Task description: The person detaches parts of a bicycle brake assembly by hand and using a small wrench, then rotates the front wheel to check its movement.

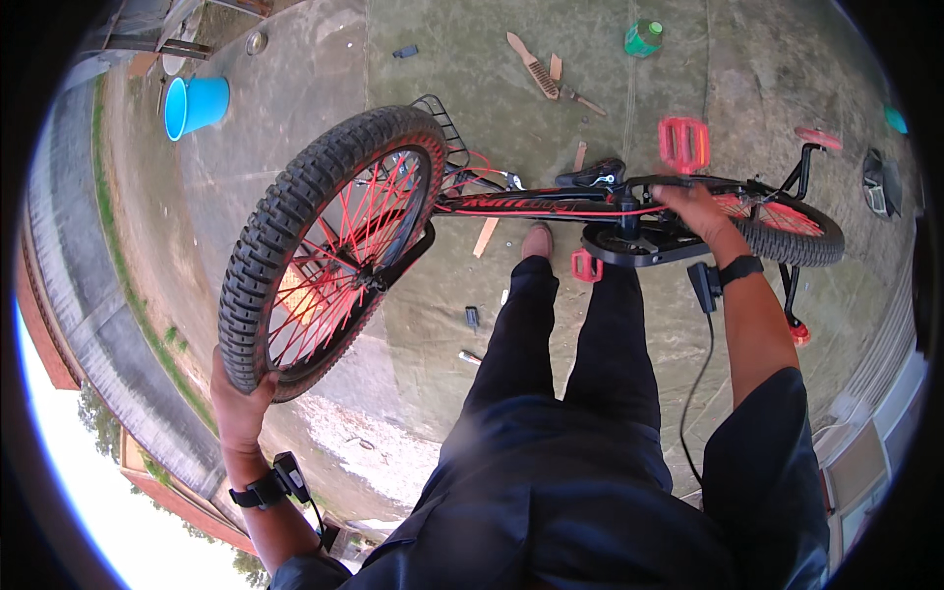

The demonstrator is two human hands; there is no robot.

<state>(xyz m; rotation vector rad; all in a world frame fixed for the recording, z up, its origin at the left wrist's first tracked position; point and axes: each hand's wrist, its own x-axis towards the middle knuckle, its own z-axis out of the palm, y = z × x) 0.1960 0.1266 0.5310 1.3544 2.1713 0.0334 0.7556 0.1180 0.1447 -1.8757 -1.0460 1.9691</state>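
A small black bicycle (551, 205) with red spokes and red pedals is lifted off the concrete ground, lying across the view. My left hand (239, 401) grips the knobby front tyre (285, 236) at its lower edge. My right hand (696, 208) is closed on the black frame near the chain guard, just below a red pedal (683, 144). The rear wheel (796, 228) points right. A wire basket (444, 126) sits behind the front wheel. My legs in dark trousers stand under the frame.
On the concrete lie a blue bucket (194, 104) at far left, a wooden brush and scraps (543, 71), a green container (642, 37), and small dark parts (472, 317) near my feet. A low wall runs along the left.
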